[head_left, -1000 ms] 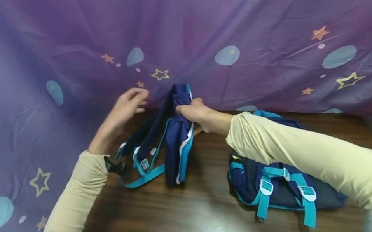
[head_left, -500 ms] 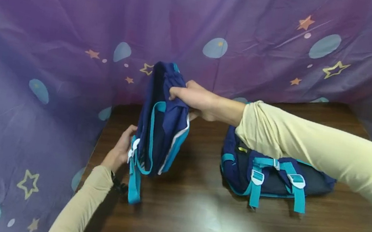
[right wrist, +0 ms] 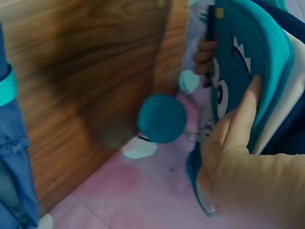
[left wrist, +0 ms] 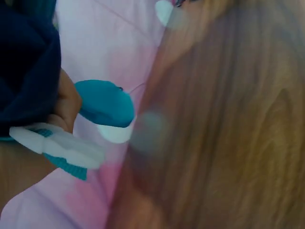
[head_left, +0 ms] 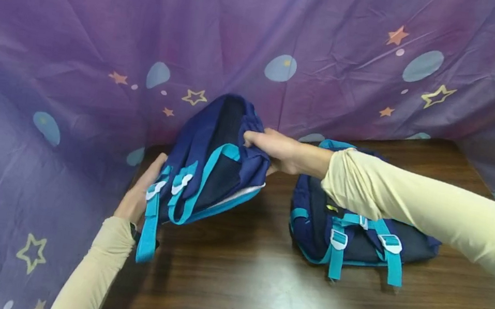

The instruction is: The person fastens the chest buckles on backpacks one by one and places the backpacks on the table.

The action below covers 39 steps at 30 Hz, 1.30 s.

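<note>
A navy and teal backpack (head_left: 213,165) is tilted above the floor between my hands, its straps and white buckles facing up. My right hand (head_left: 276,148) grips its upper right side, thumb on the navy cloth. In the right wrist view, the fingers of that hand (right wrist: 233,129) lie along the teal front, which bears an eye and white teeth. My left hand (head_left: 142,187) holds the lower left edge, partly hidden behind the straps; its curled fingertips (right wrist: 205,56) show at the bag's edge. A white buckle (left wrist: 62,147) hangs near the left hand.
A second navy and teal backpack (head_left: 358,237) lies on the brown wooden surface (head_left: 285,295) to the right, partly under my right forearm. A purple curtain with stars (head_left: 226,31) rises behind and to the left. A round teal piece (right wrist: 162,118) shows in the right wrist view.
The backpack has been lifted and turned so its strap side faces up and left. My left hand has moved from beside it to its lower edge. The right hand keeps its grip.
</note>
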Motion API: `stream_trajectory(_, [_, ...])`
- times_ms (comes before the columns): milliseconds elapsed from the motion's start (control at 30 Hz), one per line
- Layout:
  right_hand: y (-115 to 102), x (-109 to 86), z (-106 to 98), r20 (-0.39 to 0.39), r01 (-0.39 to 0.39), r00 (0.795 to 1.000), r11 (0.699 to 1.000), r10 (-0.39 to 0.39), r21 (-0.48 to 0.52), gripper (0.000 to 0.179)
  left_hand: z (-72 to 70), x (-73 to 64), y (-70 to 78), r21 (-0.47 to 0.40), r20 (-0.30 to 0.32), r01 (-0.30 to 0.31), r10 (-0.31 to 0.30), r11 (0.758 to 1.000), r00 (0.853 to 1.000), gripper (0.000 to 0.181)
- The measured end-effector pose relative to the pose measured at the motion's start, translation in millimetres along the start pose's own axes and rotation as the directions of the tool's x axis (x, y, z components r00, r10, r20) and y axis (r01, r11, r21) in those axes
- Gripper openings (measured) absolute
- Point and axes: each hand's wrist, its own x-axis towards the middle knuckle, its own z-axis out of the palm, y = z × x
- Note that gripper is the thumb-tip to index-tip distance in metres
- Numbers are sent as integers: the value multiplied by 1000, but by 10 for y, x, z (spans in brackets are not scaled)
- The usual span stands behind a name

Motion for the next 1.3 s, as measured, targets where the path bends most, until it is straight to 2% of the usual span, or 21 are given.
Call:
stream_trajectory(67, [89, 9, -8, -22, -20, 1000, 999, 19, -38, 19, -41, 5, 65, 25, -6, 5, -5, 1000, 1000, 33])
stream_trajectory(167, [275, 70, 0, -52, -34, 998, 996, 30, -86, 23, -104, 14, 133, 49, 33, -25, 24, 998, 999, 32])
stream_trajectory(300, [590, 184, 56, -68, -31, 997, 992, 23, -120, 25, -160, 37, 141, 66, 79, 2, -8, 998, 997, 30])
stream_trajectory(367, [703, 214, 98, -70, -28, 997, 992, 20, -123, 23, -182, 45, 125, 112, 66, 21, -28, 993, 997, 29])
stream_trajectory(433, [807, 249, 135, -82, -36, 996, 991, 25, -129, 22, -205, 76, 81, 197, 25, 13, -18, 980, 1000, 27])
stream_trajectory(467, [858, 270, 149, -90, -39, 996, 991, 28, -126, 21, -220, 98, 51, 261, -7, -4, 6, 965, 1000, 25])
stream_trajectory(533, [961, 314, 172, -105, -40, 994, 992, 28, -123, 21, -252, 160, -25, 403, -73, -34, 69, 915, 995, 28])
stream_trajectory(600, [1088, 369, 198, -121, -50, 992, 991, 35, -127, 20, -289, 230, -136, 548, -125, -36, 124, 836, 984, 41])
stream_trajectory(667, [1220, 412, 217, -131, -62, 991, 986, 42, -156, 21, -329, 282, -264, 635, -152, -16, 145, 772, 978, 55])
stream_trajectory(700, [1283, 429, 232, -140, -71, 989, 982, 46, -178, 21, -343, 302, -329, 659, -152, -6, 141, 752, 978, 60])
stream_trajectory(767, [1395, 457, 252, -152, -108, 985, 974, 78, -200, 19, -360, 330, -446, 678, -144, -7, 142, 735, 979, 66])
stream_trajectory(867, [1509, 499, 260, -176, -146, 978, 967, 109, -211, 16, -348, 377, -554, 691, -128, -45, 184, 721, 975, 64])
stream_trajectory(967, [1559, 550, 236, -190, -151, 975, 970, 115, -192, 46, -324, 439, -584, 707, -133, -78, 240, 703, 962, 61])
stream_trajectory(1000, [1564, 570, 226, -194, -143, 975, 972, 107, -186, 52, -319, 464, -588, 706, -138, -80, 248, 704, 959, 61])
stream_trajectory(1067, [1570, 608, 194, -206, -134, 974, 975, 97, -176, 60, -317, 516, -600, 699, -139, -80, 246, 710, 959, 62])
stream_trajectory(1167, [1572, 659, 150, -208, -129, 974, 974, 89, -186, 53, -326, 603, -666, 692, -137, -70, 227, 718, 964, 64])
stream_trajectory(1233, [1579, 695, 137, -201, -134, 975, 971, 94, -196, 50, -361, 665, -731, 702, -139, -53, 209, 711, 968, 65])
stream_trajectory(1300, [1594, 723, 153, -191, -148, 976, 968, 109, -203, 54, -400, 700, -806, 717, -164, -28, 207, 697, 965, 67])
